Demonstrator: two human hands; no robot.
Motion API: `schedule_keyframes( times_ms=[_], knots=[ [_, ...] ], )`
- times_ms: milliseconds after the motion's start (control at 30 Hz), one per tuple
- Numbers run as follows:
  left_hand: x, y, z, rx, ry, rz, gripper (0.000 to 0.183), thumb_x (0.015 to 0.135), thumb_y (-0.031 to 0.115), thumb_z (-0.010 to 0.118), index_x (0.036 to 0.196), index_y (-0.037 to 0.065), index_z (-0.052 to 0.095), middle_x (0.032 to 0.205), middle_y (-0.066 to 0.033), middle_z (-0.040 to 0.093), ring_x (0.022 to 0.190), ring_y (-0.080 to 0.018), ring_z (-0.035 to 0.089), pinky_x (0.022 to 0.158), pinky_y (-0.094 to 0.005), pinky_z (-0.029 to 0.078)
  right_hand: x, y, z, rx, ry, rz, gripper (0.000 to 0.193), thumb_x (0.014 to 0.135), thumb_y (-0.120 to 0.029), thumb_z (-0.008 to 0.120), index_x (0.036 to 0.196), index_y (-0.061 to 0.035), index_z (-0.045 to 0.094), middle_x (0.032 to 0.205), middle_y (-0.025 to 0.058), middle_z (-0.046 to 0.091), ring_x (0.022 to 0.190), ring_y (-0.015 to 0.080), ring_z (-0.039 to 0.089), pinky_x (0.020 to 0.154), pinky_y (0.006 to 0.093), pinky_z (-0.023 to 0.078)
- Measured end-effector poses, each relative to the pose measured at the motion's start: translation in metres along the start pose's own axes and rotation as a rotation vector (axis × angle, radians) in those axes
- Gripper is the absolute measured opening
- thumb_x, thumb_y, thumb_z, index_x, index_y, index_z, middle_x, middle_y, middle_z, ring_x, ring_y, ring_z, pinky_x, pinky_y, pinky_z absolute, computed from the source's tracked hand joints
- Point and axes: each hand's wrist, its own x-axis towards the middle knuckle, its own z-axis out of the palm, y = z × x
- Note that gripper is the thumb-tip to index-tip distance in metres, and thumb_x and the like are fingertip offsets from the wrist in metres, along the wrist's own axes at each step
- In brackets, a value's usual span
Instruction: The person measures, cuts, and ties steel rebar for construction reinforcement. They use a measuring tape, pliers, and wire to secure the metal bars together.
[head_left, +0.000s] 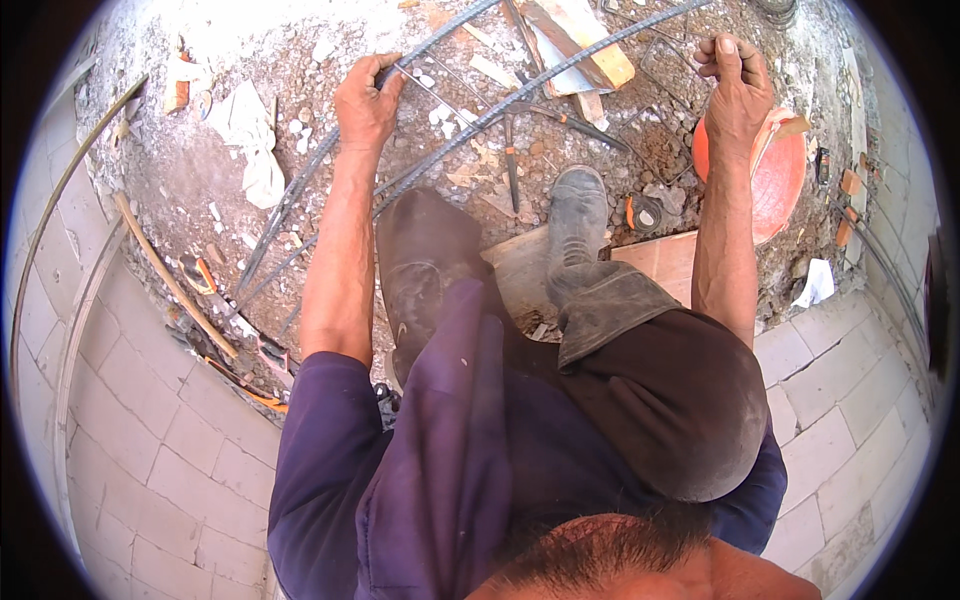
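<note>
My left hand [368, 100] is closed around a ribbed steel rebar [432, 42] that slants from the lower left to the top edge. A second rebar [560, 68] runs nearly alongside it, passing over my left boot. To the right, my right hand [738, 90] is raised with its thumb and fingers pinched together. Whatever is between those fingertips is too small to make out. Thin metal rods [440, 100] cross the space between the two rebars. A tool with a slim dark handle [512, 165] lies on the rubble between my boots.
An orange-red plastic bowl-like thing [780, 185] lies beneath my right forearm. Wooden boards [600, 60] stand at the top, and a tape measure [643, 212] lies by my right boot [577, 205]. White cloth [245, 145], orange-handled tools [200, 275] and a wooden stick [170, 270] lie left.
</note>
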Motion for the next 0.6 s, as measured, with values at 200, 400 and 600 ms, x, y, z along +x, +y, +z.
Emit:
schedule_keyframes(
  times_ms=[200,400,600],
  knots=[
    [0.003,0.001,0.001,-0.012,0.006,0.008,0.028,0.082,0.006,0.077,0.110,0.007,0.072,0.093,-0.0087,0.071,0.081,-0.0185,0.068,0.076,-0.0300,0.054,-0.018,0.016,-0.012,-0.018,0.042,0.153,0.021,0.098,-0.023,0.067,0.101,-0.0026,0.069,0.090,0.0057,0.072,0.078,0.0111,0.065,0.070,0.0237,0.050],
    [0.004,0.006,0.002,-0.030,0.040,0.029,0.026,0.081,0.003,0.076,0.107,0.005,0.074,0.091,-0.0082,0.070,0.080,-0.0175,0.067,0.075,-0.0295,0.053,-0.042,0.027,-0.013,-0.250,-0.457,0.119,0.020,0.095,-0.026,0.069,0.099,-0.0073,0.073,0.129,0.0113,0.063,0.107,0.0182,0.062,0.090,0.0328,0.050],
    [0.000,0.006,-0.001,-0.063,0.093,0.063,0.024,0.083,0.009,0.078,0.106,0.006,0.076,0.092,-0.0051,0.071,0.080,-0.0134,0.065,0.074,-0.0276,0.051,-0.066,0.031,0.020,-0.611,-0.673,-0.161,0.021,0.090,-0.028,0.071,0.101,-0.0096,0.074,0.156,0.0208,0.038,0.139,0.0379,0.044,0.111,0.0465,0.038]
  ],
)
